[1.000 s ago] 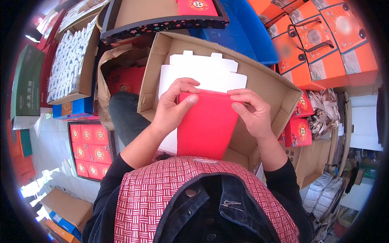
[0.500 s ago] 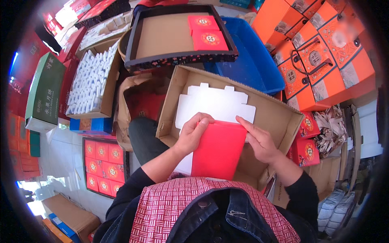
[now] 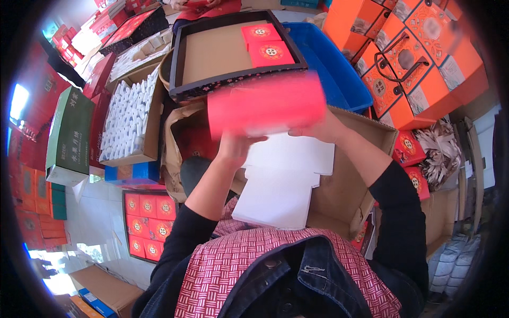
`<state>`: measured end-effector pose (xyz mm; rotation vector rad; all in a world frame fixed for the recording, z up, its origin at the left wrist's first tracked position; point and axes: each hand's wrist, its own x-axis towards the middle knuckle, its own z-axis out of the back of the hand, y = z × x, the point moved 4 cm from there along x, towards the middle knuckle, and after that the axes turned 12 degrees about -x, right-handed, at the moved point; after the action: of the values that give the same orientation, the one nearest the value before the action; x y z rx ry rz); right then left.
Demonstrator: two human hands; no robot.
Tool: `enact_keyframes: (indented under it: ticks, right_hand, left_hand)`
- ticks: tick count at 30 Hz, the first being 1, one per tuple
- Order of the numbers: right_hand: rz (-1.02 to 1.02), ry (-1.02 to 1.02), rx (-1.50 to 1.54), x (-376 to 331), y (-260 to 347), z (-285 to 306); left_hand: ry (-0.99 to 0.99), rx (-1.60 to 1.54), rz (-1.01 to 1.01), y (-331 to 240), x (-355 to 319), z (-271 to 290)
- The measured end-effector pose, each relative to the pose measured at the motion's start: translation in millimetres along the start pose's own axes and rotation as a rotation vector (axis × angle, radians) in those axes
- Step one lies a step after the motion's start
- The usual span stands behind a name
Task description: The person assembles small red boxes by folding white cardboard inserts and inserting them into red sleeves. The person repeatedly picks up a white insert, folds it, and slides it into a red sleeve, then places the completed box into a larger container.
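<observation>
A red folding carton (image 3: 268, 106), blurred by motion, is held up between my two hands. My left hand (image 3: 236, 148) grips its lower left edge; my right hand (image 3: 318, 129) closes round the lower right corner. My fingers are partly hidden behind the carton. Below them, flat white carton blanks (image 3: 278, 183) with cut tabs lie in a shallow brown cardboard box (image 3: 350, 193). Just beyond the raised carton is a dark tray with a flowered rim (image 3: 185, 87), holding two small red boxes (image 3: 271, 52) at its right end.
A blue plastic bin (image 3: 339, 79) sits right of the tray, beside stacked orange gift boxes (image 3: 403, 63). At left stand a box of white packets (image 3: 130, 116) and a green carton (image 3: 69, 135). Small red boxes (image 3: 151, 225) fill a floor tray. Another person's hands (image 3: 180, 4) show at the top.
Both hands have lifted the red carton away from my lap, up and forward toward the tray. It has turned from upright to lying crosswise, uncovering the white blanks.
</observation>
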<state>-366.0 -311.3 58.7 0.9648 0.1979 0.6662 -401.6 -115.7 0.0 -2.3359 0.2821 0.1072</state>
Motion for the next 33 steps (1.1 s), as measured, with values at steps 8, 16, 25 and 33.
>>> enact_keyframes:
  ticks: [8,16,25,33]
  right_hand:
    - [-0.363,0.048,0.702,27.9,-7.8,-37.9]
    - [-0.442,-0.193,0.245,6.0,6.0,6.1]
    - [-0.391,-0.14,0.329,-26.7,25.8,3.8]
    - [-0.341,-0.224,0.332,-25.5,18.1,10.2]
  left_hand:
    - [-0.24,0.434,-0.341,-33.1,15.7,6.8]
    - [-0.415,0.394,-0.232,-112.4,94.8,38.4]
    - [-0.673,0.994,-0.301,-156.2,247.1,122.1]
    - [-0.395,1.466,0.434,-122.0,255.0,81.5]
